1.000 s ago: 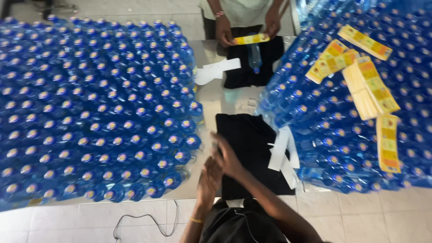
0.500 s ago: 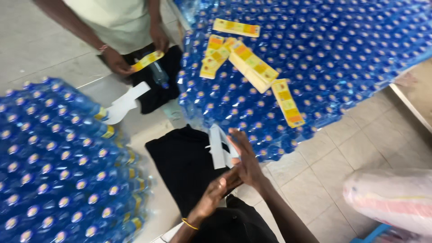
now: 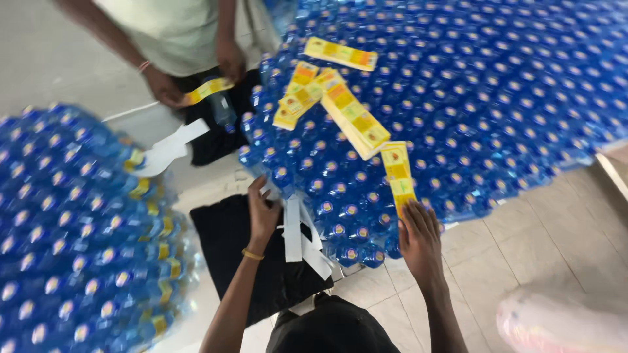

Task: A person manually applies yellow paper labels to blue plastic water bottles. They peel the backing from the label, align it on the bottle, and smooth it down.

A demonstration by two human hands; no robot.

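Observation:
My right hand (image 3: 420,236) reaches onto the near edge of a large block of blue-capped bottles (image 3: 497,111); its fingertips touch the lower end of a yellow label strip (image 3: 398,176). My left hand (image 3: 263,210), with a yellow band at the wrist, rests over a black cloth (image 3: 242,261), next to white backing strips (image 3: 299,236) that hang off the bottles. I cannot tell if it grips anything. More yellow label strips (image 3: 340,98) lie on the bottle tops.
Another person (image 3: 170,33) stands opposite, holding a yellow label (image 3: 208,90) over a bottle. A second mass of blue-capped bottles (image 3: 78,235) fills the left. White strips (image 3: 167,151) lie on the tiled floor (image 3: 523,261). A pale bag (image 3: 562,320) sits at bottom right.
My hands were together over the black cloth; they have parted. The right hand has gone out to the label strip on the bottles. The view has swung right.

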